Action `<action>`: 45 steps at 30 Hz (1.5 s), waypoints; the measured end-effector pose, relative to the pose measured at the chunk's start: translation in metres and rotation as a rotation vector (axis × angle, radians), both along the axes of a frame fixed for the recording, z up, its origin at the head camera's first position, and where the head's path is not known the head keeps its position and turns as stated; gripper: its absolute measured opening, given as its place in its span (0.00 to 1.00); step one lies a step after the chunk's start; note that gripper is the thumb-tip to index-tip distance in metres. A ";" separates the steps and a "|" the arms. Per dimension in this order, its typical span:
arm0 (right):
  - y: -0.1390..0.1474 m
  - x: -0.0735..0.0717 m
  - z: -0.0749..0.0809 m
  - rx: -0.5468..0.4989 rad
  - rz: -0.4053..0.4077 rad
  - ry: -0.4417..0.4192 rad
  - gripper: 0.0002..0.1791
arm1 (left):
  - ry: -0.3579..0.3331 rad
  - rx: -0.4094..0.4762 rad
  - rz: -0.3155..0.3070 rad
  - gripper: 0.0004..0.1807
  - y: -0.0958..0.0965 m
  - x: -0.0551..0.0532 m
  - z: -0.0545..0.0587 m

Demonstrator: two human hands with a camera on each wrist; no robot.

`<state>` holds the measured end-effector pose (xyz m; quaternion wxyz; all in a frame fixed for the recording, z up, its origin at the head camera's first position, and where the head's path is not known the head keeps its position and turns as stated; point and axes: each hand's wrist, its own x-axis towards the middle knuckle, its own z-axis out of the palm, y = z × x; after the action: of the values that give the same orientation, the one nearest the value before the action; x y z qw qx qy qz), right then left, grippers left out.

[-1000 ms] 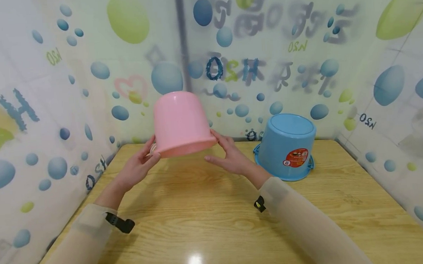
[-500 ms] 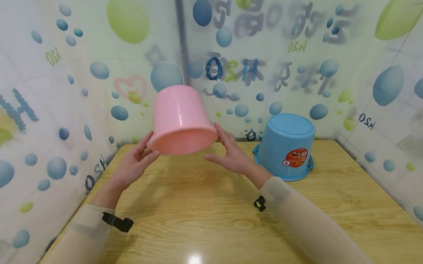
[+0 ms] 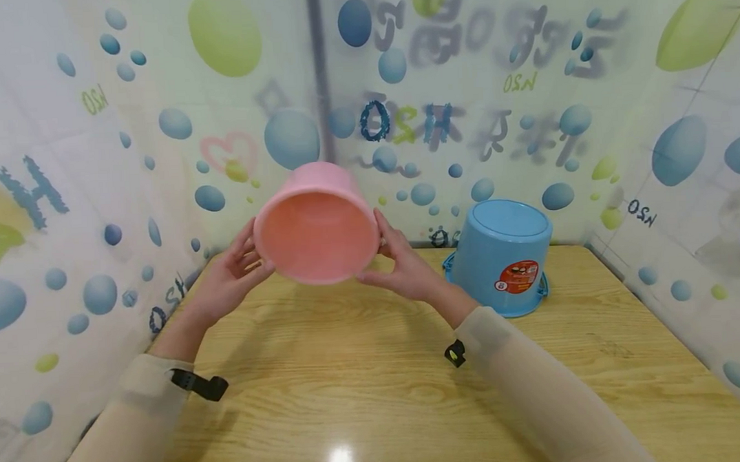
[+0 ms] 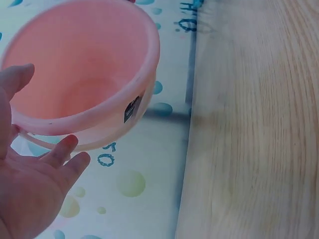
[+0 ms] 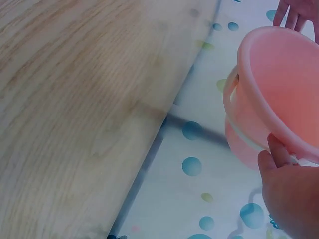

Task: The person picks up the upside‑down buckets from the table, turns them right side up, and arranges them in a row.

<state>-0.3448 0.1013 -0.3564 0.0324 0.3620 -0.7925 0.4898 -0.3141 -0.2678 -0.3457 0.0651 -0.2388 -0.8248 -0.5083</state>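
A pink bucket (image 3: 317,237) is held up over the back of the table, its mouth tipped toward the head camera and showing a bare inside. My left hand (image 3: 226,278) grips its rim on the left, and my right hand (image 3: 405,264) holds the rim on the opposite side. In the left wrist view the thumb lies over the mouth, with other fingers below the rim; a dark label (image 4: 131,109) shows on the outer wall. A pale handle (image 5: 230,97) hangs along the bucket's far side in the right wrist view.
To the right, a blue bucket (image 3: 504,253) with a red sticker stands upside down on the wooden table (image 3: 364,376). Patterned sheets (image 3: 465,137) with dots and letters close off the back and both sides.
The pink bucket has rotated between my hands from nearly upside down, so its mouth now faces me. My left hand has shifted slightly left and up; the blue bucket stays put.
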 end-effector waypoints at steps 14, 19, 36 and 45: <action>0.008 0.000 0.015 0.057 0.026 0.026 0.74 | 0.103 -0.109 -0.012 0.65 -0.005 0.000 0.012; 0.009 -0.002 0.016 0.079 0.015 0.102 0.72 | 0.183 -0.171 -0.042 0.67 -0.006 -0.001 0.012; 0.008 -0.006 0.020 0.068 -0.002 0.104 0.70 | 0.237 -0.233 -0.004 0.67 -0.006 0.001 0.016; 0.013 -0.002 0.026 0.156 -0.027 0.136 0.71 | 0.276 -0.230 -0.026 0.66 -0.014 0.000 0.015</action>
<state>-0.3472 0.1144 -0.3309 0.0643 0.3853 -0.8290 0.4002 -0.3137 -0.2815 -0.3306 0.1434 -0.3228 -0.8576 -0.3739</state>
